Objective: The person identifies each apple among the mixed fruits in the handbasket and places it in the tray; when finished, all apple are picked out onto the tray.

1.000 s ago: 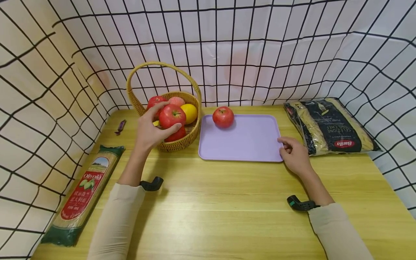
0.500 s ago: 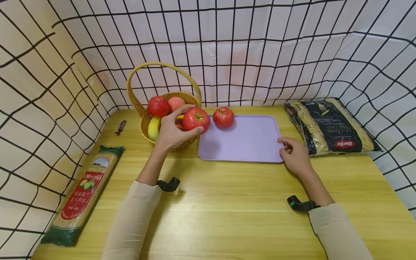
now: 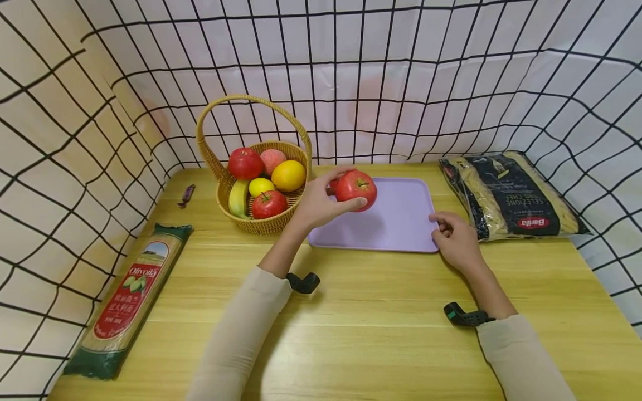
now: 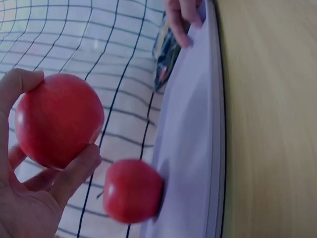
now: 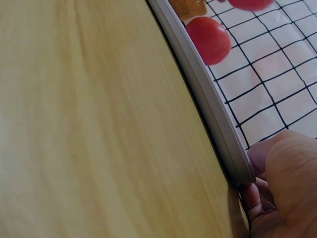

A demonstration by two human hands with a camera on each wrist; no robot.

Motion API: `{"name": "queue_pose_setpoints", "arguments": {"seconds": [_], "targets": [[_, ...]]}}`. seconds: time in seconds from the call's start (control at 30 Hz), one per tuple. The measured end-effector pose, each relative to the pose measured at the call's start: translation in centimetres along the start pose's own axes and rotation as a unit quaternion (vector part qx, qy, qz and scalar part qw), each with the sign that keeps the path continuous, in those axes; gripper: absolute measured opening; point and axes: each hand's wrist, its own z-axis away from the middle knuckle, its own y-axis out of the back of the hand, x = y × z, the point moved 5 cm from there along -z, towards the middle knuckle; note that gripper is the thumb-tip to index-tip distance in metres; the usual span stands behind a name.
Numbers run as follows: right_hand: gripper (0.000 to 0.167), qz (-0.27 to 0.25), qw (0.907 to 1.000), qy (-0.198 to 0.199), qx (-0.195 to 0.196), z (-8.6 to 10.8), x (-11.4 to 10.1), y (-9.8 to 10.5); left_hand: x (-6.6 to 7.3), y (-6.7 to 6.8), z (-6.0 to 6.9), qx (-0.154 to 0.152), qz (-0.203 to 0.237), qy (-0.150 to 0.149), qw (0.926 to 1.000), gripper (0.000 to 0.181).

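Observation:
My left hand (image 3: 323,201) holds a red apple (image 3: 357,190) between thumb and fingers, raised over the lilac tray (image 3: 401,223). In the left wrist view that apple (image 4: 59,121) is well above the tray, apart from a second red apple (image 4: 132,191) resting on it. The head view hides most of this second apple behind my left hand. At the tray's right edge, my right hand (image 3: 456,240) pinches the rim near the front corner; the right wrist view puts the thumb (image 5: 260,153) above the rim and fingers below.
Left of the tray stands a wicker basket (image 3: 266,225) with a tall handle, holding apples, a banana, lemons and a peach-like fruit. A pasta bag (image 3: 521,195) lies at right, a spaghetti pack (image 3: 130,301) at left. A small wrapped candy (image 3: 186,196) lies behind it.
My left hand has carried the apple out of the basket and rightward over the tray. My right hand has stayed at the tray's edge.

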Motion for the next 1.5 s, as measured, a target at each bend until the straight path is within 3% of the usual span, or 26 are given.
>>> {"name": "queue_pose_setpoints", "arguments": {"seconds": [0.23,0.43,0.83,1.1,1.5], "targets": [[0.036,-0.003,1.0000,-0.004,0.001,-0.1,0.0,-0.2,0.5,-2.7,-1.3,-0.017,-0.027,0.024,0.9992,0.073],[0.036,0.003,0.9999,-0.010,0.002,-0.2,0.3,-0.2,0.4,-4.9,-2.2,-0.020,-0.021,0.056,0.9980,0.075],[0.034,0.006,0.9999,-0.010,0.001,-0.1,0.3,-0.3,-0.3,-9.0,-4.2,0.022,0.011,0.085,0.9961,0.077],[0.034,0.009,0.9999,-0.008,0.006,-0.2,0.2,-0.2,-1.0,-10.7,-6.0,0.039,0.011,0.087,0.9954,0.074],[0.034,0.010,0.9999,-0.011,0.005,-0.4,0.4,-0.2,-3.0,-12.2,-6.4,0.069,0.029,0.125,0.9893,0.074]]}}
